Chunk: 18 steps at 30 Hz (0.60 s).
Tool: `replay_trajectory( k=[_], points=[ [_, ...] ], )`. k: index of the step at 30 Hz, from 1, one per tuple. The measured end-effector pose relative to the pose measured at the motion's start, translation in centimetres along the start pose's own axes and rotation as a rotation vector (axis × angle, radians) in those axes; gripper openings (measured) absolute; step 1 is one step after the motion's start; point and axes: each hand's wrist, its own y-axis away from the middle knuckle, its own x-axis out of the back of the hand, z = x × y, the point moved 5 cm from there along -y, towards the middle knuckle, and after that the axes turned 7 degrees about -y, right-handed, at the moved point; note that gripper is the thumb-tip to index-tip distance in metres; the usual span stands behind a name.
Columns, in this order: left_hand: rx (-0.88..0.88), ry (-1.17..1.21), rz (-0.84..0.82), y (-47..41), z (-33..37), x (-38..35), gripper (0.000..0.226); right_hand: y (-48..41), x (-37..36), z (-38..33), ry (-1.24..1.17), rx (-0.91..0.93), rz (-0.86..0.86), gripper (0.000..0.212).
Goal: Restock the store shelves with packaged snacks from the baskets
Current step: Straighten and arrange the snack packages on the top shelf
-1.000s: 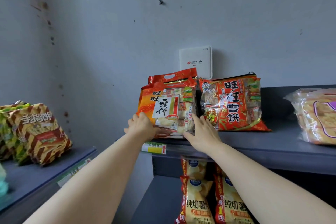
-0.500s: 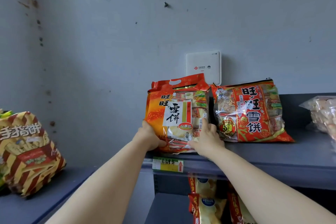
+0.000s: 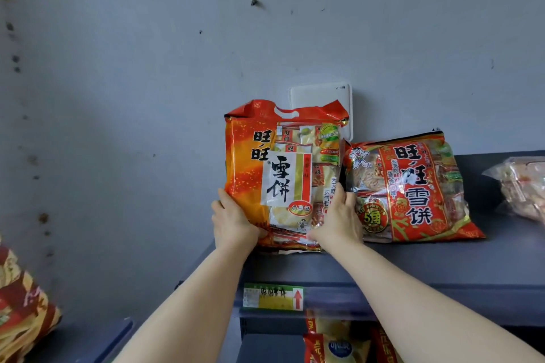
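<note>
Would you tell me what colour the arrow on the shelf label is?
The arrow is red; head view.

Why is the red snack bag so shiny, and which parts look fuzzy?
Head view: light glares white off the glossy red bag; the orange bag is sharp; the striped bag lower left and the clear bag far right look soft and stretched.

On the shelf (image 3: 442, 268), left hand (image 3: 233, 227) and right hand (image 3: 339, 224) hold an orange bag (image 3: 265, 174) upright.
</note>
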Motion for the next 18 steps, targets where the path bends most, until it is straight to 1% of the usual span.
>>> replay_trajectory(
  k=[2,4,5,7,9,12,15,18],
  points=[
    [0.043,0.056,-0.091,-1.1,-0.4,-0.2,0.12,-0.9,-0.7,0.5,-0.175,-0.111,-0.089,0.121],
    [0.106,0.194,-0.247,-2.0,-1.0,-0.4,0.117,-1.8,-1.2,0.8,-0.431,-0.246,-0.185,0.122],
    [0.137,0.267,-0.327,-2.3,-1.4,-0.5,0.116,-2.2,-1.2,0.9,-0.533,-0.285,-0.222,0.122],
    [0.17,0.348,-0.444,-2.6,-2.1,-0.8,0.113,-2.8,-1.1,1.2,-0.598,-0.302,-0.302,0.118],
    [0.159,0.337,-0.475,-2.9,-2.5,-1.0,0.118,-2.9,-1.0,1.4,-0.526,-0.3,-0.349,0.117],
    [0.084,0.173,-0.47,-2.8,-2.3,-1.4,0.115,-2.7,-1.3,1.7,-0.362,-0.307,-0.352,0.119],
    [0.022,-0.009,-0.404,-2.8,-1.9,-1.3,0.11,-2.5,-1.3,1.6,-0.191,-0.27,-0.312,0.114],
    [-0.016,-0.026,-0.296,-3.4,-1.6,-1.8,0.104,-2.3,-1.3,1.6,-0.086,-0.213,-0.224,0.11]
  ],
)
